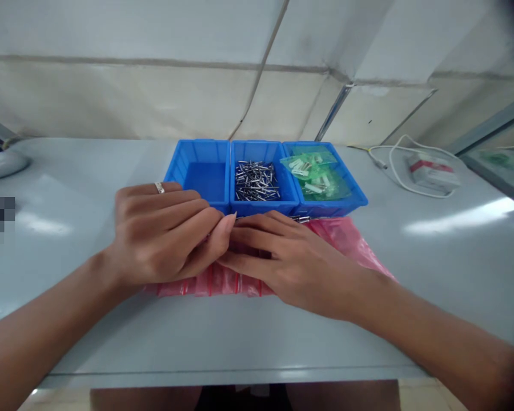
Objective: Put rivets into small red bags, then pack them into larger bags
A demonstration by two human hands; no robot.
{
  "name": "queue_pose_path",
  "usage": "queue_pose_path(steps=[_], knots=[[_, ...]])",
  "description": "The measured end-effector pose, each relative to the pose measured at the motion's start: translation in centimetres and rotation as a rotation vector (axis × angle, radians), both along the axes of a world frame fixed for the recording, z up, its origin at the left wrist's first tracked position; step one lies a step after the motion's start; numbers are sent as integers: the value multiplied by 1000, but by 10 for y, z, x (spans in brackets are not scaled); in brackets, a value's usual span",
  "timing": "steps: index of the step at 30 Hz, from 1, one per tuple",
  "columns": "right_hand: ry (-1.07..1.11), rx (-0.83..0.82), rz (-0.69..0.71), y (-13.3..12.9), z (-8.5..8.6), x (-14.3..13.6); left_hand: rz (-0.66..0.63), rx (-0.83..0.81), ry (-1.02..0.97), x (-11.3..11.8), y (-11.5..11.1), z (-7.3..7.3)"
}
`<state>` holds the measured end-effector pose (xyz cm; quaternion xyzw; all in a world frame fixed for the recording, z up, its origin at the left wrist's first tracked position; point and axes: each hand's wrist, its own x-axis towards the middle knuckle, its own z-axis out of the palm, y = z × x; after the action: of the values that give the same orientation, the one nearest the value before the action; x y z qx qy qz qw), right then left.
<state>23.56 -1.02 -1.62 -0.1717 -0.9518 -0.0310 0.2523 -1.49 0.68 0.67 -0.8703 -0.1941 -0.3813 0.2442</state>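
Observation:
My left hand (167, 234), a ring on one finger, is closed with its fingers curled and thumb pressed against them. My right hand (286, 257) meets it at the fingertips, its fingers bent and close together. Whatever the two hands pinch between them is hidden. Beneath them lies a row of overlapping pink plastic zip bags (346, 237). A few slim metal pieces (300, 219), apparently blind rivets, show just beyond my right knuckles. Many similar rivets (257, 181) fill the middle blue bin (265, 149).
Left of the middle bin stands a blue bin (205, 151) with its bottom showing. The right blue bin (355, 194) holds green plastic bags (325, 182) with white parts. A white cable (405, 185) and a red-and-white box (434, 171) lie at the right on the grey table (248, 337).

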Motion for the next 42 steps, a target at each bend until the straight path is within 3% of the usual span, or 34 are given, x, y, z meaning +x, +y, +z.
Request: queue_pose_path(steps=[27,36,42], knots=[[25,42,-36,-8,9,-1,16,-25,28,-1,1,-3],[41,60,-44,-8,-1,-7,-19,-14,15,-3,4,-7],[44,36,-60,-7,3,-8,-23,-11,9,-3,5,-6]])
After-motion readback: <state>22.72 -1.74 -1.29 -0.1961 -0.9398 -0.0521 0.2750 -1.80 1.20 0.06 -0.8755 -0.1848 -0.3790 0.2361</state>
